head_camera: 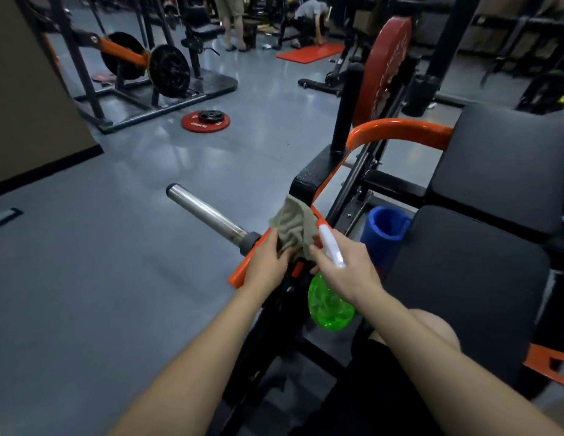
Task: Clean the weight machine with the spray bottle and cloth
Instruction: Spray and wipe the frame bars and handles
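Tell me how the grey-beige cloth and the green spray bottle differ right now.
The crumpled grey-beige cloth is soft fabric; the translucent green plastic spray bottle is rigid. The left hand holds the cloth against the orange machine frame; the right hand grips the bottle by its neck, nozzle close to the cloth. Both are hand-held at the same spot.

cloth (290, 225) in left hand (266, 264), bottle (329, 305) in right hand (343, 269)

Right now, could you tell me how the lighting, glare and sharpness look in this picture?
Head view: dim overall, pale reflections on the glossy floor, a highlight along the chrome bar; wide-angle bending at the edges; cloth and spray bottle fairly sharp, the background soft.
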The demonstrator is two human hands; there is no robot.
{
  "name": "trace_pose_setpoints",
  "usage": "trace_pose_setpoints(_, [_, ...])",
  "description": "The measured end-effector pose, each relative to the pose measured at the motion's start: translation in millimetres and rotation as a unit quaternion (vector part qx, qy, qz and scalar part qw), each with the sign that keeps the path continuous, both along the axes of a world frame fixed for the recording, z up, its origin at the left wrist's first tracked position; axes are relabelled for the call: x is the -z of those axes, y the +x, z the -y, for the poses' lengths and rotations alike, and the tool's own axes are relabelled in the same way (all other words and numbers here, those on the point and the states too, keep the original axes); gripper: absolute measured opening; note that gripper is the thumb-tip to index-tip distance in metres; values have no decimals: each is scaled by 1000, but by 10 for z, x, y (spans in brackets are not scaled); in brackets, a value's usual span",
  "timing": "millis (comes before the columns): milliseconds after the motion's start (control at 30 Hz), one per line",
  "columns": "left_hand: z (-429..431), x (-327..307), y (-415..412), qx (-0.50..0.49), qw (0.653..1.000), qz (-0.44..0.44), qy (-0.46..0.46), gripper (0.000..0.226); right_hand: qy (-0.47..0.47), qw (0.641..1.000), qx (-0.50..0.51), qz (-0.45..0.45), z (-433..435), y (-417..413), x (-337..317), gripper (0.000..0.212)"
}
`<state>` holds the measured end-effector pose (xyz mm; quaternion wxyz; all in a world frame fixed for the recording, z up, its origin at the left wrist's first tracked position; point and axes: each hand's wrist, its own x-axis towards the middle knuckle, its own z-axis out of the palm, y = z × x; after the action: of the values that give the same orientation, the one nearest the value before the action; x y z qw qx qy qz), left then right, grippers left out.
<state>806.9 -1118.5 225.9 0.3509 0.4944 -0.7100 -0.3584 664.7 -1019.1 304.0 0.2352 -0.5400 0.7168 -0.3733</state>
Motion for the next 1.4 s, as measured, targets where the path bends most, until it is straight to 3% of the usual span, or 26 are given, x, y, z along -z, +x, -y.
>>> trace_pose_setpoints(200, [-157, 39, 243, -112, 985, 94, -94, 34, -29, 999, 31, 26, 174, 184, -77, 28])
trace_pose_setpoints(267, [-157, 17, 373, -185, 978, -22, -96, 20, -24, 999, 10, 24, 152, 182, -77, 26])
trace_pose_setpoints(333, [-123, -42, 556, -293, 940, -162, -67, 18, -12, 999, -37, 33, 134, 221, -133, 18])
trace_pose_setpoints(400, [-55, -85, 741, -356, 905, -229, -49, 14, 36, 992, -88, 88, 212, 303, -212, 19])
trace_pose_setpoints(467, [-19, -140, 882, -347, 904, -248, -32, 10, 74, 987, -104, 96, 356, 396, -243, 16])
trace_pose_setpoints(533, [-20, -201, 1000, -335, 911, -238, -30, 12, 83, 987, -105, 87, 488, 533, -270, 29])
trace_pose_setpoints(633, [-47, -235, 1147, -339, 912, -230, -36, 15, 92, 987, -119, 52, 599, 772, -321, 26])
trace_pose_setpoints(833, [-46, -139, 1433, -418, 874, -231, -90, 19, 110, 986, -121, -31, 793, 949, -333, 14])
trace_pose_setpoints(933, [3, -61, 1522, -427, 876, -204, -96, 21, 120, 983, -139, -18, 879, 897, -329, 5])
trace_pose_setpoints(1033, [80, -31, 1501, -410, 885, -204, -85, 20, 142, 973, -179, 11, 987, 789, -253, 13])
trace_pose_setpoints(1167, [192, -22, 1365, -383, 904, -183, -61, 22, 169, 957, -194, 133, 1002, 671, -83, 6])
trace_pose_setpoints(1300, [402, 36, 1175, -359, 926, -120, 2, 34, 205, 951, -192, 130, 940, 589, 136, 43])
trace_pose_setpoints(1400, [582, 161, 935, -294, 950, -62, 87, 28, 187, 950, -195, 155, 931, 493, 254, 48])
